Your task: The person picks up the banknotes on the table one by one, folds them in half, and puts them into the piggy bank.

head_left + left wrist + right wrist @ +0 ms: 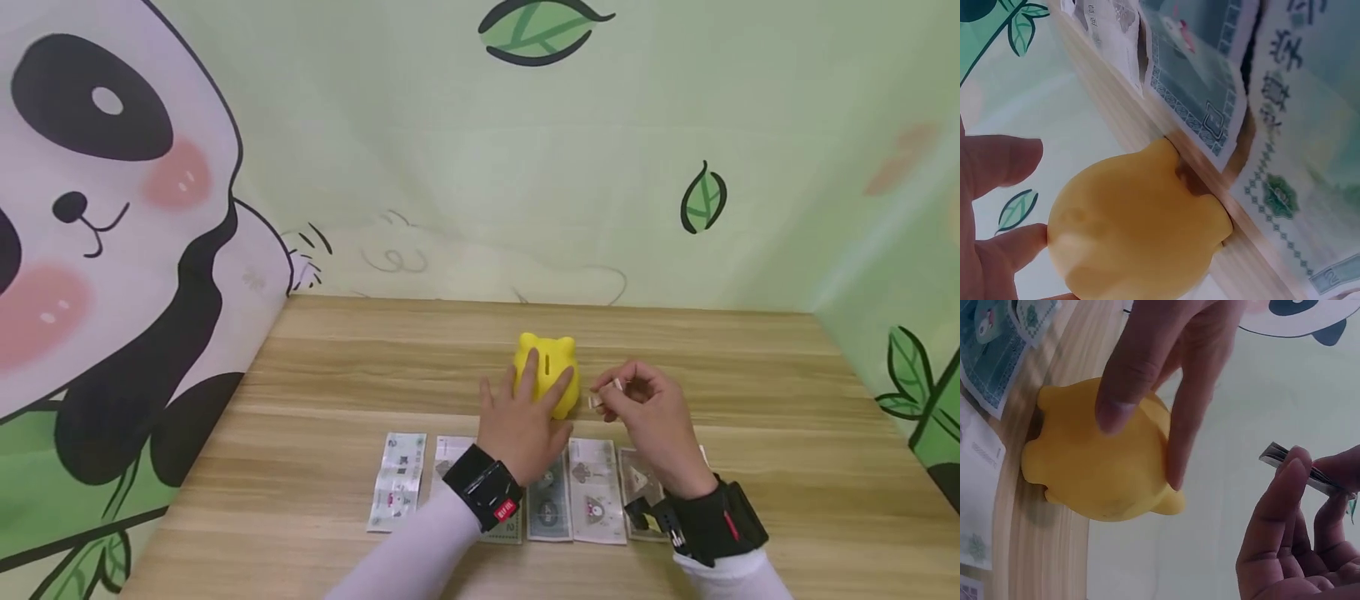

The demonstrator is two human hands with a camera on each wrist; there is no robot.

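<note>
A yellow piggy bank (558, 352) with a narrow slot in its top stands upright on the wooden table. My left hand (523, 427) rests on it, fingers spread and nearly straight, on either side of the slot. To the right of the bank, my right hand (656, 417) pinches a small, thickly folded banknote (1271, 454) between thumb and fingertips. The note's layered edges show in the right wrist view. In the left wrist view, the bank's rounded yellow side (1141, 219) and stubby feet appear, close to the laid-out banknotes.
Several flat banknotes lie in a row along the near side of the table, among them a pale one (397, 483) at the left end and another (597, 492) near the right. My forearms cover parts of the row. A printed green wall (450, 167) stands behind the table.
</note>
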